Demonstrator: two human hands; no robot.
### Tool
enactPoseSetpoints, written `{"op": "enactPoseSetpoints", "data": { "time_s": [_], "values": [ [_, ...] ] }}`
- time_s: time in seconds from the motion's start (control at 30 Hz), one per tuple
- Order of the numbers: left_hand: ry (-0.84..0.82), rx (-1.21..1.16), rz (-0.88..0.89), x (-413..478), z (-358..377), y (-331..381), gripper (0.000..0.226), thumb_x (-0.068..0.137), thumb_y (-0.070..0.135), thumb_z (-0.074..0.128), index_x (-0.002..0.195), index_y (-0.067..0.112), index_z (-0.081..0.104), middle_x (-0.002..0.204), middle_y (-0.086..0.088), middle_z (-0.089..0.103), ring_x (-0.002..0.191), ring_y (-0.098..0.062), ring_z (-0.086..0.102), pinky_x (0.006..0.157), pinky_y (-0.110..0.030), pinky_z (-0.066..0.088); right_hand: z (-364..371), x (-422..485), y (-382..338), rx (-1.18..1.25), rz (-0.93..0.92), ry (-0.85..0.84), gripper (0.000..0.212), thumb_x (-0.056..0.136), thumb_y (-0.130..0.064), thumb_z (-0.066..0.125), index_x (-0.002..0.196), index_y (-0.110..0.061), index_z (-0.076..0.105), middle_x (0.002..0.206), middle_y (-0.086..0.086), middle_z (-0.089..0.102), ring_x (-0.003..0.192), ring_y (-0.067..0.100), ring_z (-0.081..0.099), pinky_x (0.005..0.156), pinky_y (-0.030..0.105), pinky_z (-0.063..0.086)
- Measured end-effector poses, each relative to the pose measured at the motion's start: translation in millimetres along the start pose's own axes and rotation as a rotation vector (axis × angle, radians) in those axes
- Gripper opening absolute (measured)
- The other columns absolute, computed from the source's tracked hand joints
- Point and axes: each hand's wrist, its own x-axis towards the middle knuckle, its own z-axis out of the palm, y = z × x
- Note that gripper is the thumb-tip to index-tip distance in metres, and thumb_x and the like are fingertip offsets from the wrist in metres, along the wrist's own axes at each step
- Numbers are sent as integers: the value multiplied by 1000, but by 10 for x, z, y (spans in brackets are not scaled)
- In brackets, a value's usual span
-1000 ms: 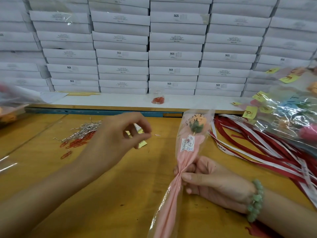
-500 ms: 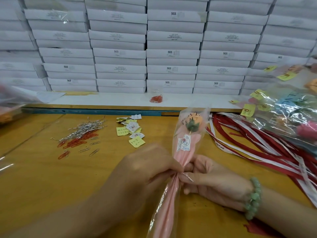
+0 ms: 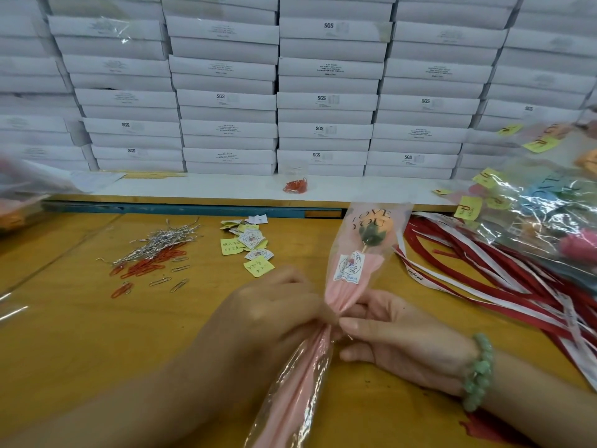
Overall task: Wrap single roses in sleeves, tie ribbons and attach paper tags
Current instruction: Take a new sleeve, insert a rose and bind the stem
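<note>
We have the sleeved rose [image 3: 349, 273] between both grips, bloom end beyond them and tail running back toward us. The left grip [image 3: 268, 318] and right grip [image 3: 397, 337] both pinch the gathered neck — closed tight on film. We judge it light, crinkly and slippery, with a crushable bloom, so we hold at the gather, never the head. Red ribbons [image 3: 484, 279] lie on the desk [image 3: 97, 334] just beyond the right grip.

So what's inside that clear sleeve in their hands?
An orange rose sits above pink paper with a white label over it. Lower down, its stem is hidden by that paper and by the left hand and right hand pinching the sleeve.
</note>
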Motion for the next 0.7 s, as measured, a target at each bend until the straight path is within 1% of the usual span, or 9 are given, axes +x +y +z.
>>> {"op": "enactPoseSetpoints", "data": {
  "time_s": [0.07,0.13,0.23,0.3,0.37,0.43,0.53,0.6,0.7],
  "values": [
    [20,-90,-127,4,2,-61,6,80,16,73,85,19,77,80,12,64,79,-2,59,66,-16,47,1,4,4,2,-10,24,30,75,1,64,104,-6,62,91,6,71,78,12,68,59,21,56],
    [40,-197,-250,18,28,-78,12,76,14,79,83,24,78,77,15,66,77,-5,62,66,-13,47,9,6,7,-18,-21,26,29,73,1,66,101,-8,65,88,5,71,75,10,67,54,19,53],
    [16,-482,-494,48,51,-79,12,71,18,81,77,27,78,77,11,73,76,-8,68,66,-16,54,15,8,13,-37,-36,25,25,74,3,66,93,-12,71,88,8,70,72,10,66,50,17,48],
    [-19,-686,-588,76,48,-135,12,67,19,78,78,24,78,80,4,76,77,-11,72,68,-19,57,15,5,15,-45,-44,19,25,75,3,64,92,-13,73,91,9,70,73,11,66,50,17,47],
    [-42,-810,-616,83,36,-187,16,66,16,76,81,21,78,83,-2,77,82,-16,74,71,-19,57,16,7,17,-38,-47,9,27,75,2,65,93,-15,74,96,10,71,77,11,66,51,17,47],
    [-35,-868,-641,81,28,-218,18,65,15,76,81,22,78,84,-5,77,82,-17,74,70,-17,56,12,11,18,-24,-50,16,27,75,1,65,95,-15,74,99,12,71,79,12,66,51,17,47],
    [-10,-889,-662,79,34,-234,19,60,17,79,78,22,77,83,-8,76,80,-18,74,70,-18,56,6,19,22,-4,-59,23,26,74,1,67,94,-13,74,97,11,71,76,10,66,51,17,47],
    [5,-927,-685,74,43,-254,18,58,12,79,74,20,76,80,-10,76,77,-20,74,69,-19,57,8,17,22,-6,-65,26,24,71,-1,69,91,-14,75,94,9,72,75,10,66,51,17,47],
    [-20,-927,-696,76,34,-290,19,55,12,81,72,20,75,77,-10,75,73,-19,73,68,-20,57,11,12,17,0,-71,30,22,71,-1,68,86,-15,76,89,7,72,74,9,66,51,17,46]
  ]
}}
